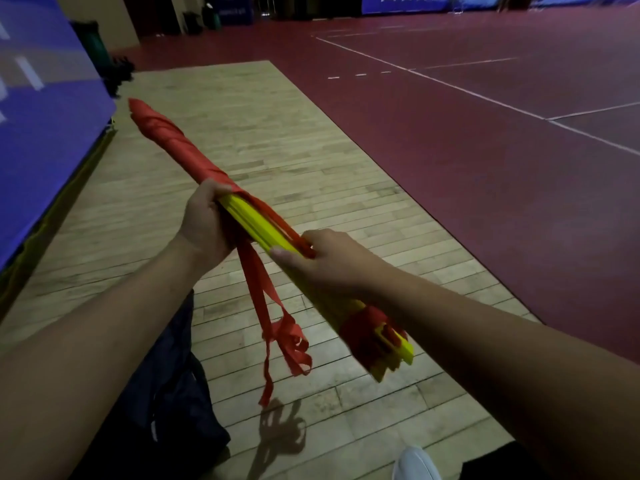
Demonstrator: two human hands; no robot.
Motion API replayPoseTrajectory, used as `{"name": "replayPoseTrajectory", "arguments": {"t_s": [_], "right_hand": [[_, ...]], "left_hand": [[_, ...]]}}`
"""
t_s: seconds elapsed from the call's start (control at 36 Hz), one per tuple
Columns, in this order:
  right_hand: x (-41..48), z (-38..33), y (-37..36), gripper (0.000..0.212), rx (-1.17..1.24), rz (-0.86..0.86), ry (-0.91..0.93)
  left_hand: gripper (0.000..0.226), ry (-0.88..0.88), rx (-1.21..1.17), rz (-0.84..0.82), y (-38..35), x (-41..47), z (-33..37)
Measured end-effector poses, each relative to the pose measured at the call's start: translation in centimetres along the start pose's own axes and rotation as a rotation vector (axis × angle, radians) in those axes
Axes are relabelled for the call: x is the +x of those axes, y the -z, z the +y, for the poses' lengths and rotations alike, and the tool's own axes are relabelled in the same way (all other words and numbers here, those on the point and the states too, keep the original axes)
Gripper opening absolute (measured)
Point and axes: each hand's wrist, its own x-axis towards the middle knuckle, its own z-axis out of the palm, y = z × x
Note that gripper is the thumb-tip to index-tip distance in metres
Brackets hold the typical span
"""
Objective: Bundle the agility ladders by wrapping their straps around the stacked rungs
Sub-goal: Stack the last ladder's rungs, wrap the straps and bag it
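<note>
A stack of yellow ladder rungs [258, 225] slants from upper left to lower right in front of me, held above the floor. Red strap [173, 140] is wound tightly round its far half, and a small red wrap [363, 329] covers the near end. My left hand [204, 220] grips the stack at the edge of the wound part. My right hand [329, 261] holds the stack further down, fingers pinching a red strap running along its top. Loose red strap loops [277, 323] dangle below between my hands.
Pale wooden floorboards [277, 140] lie under me, bordered by a dark red court floor [485, 150] with white lines. A blue padded barrier [45, 133] stands at the left. My dark trouser leg [162, 393] and a white shoe [414, 464] show at the bottom.
</note>
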Motion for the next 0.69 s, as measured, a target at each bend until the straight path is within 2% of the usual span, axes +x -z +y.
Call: {"name": "replayPoseTrajectory", "arguments": {"t_s": [0.06, 0.14, 0.19, 0.33, 0.42, 0.47, 0.53, 0.56, 0.69], "right_hand": [[-0.2, 0.2, 0.6, 0.062, 0.22, -0.027, -0.06], [-0.6, 0.9, 1.3, 0.047, 0.494, -0.108, -0.107], [-0.6, 1.4, 1.4, 0.044, 0.667, -0.217, -0.141], [-1.1, 1.2, 1.9, 0.05, 0.951, -0.523, -0.196], [-1.3, 1.1, 1.8, 0.041, 0.981, -0.585, -0.178], [-1.2, 1.2, 1.5, 0.038, 0.934, -0.538, -0.164], [-1.0, 1.4, 1.4, 0.037, 0.875, -0.428, -0.157], [-0.9, 1.4, 1.4, 0.036, 0.836, -0.355, -0.153], [-0.2, 1.4, 0.9, 0.031, 0.52, -0.051, -0.063]], "left_hand": [[0.012, -0.024, -0.096, -0.06, 0.4, -0.1, 0.3], [0.043, -0.01, -0.127, -0.13, 1.0, -0.2, 0.7], [0.057, 0.002, -0.113, -0.166, 1.1, -0.2, 0.8], [0.063, 0.013, -0.102, -0.212, 1.4, 0.0, 1.1], [0.053, 0.006, -0.091, -0.234, 1.7, 0.1, 1.1], [0.045, 0.011, -0.054, -0.217, 1.6, 0.2, 1.0], [0.025, 0.039, 0.031, -0.12, 1.1, 0.4, 0.8], [0.023, 0.076, 0.093, -0.06, 0.9, 0.6, 0.7], [0.047, 0.271, 0.45, -0.023, 0.6, 0.7, 0.0]]}}
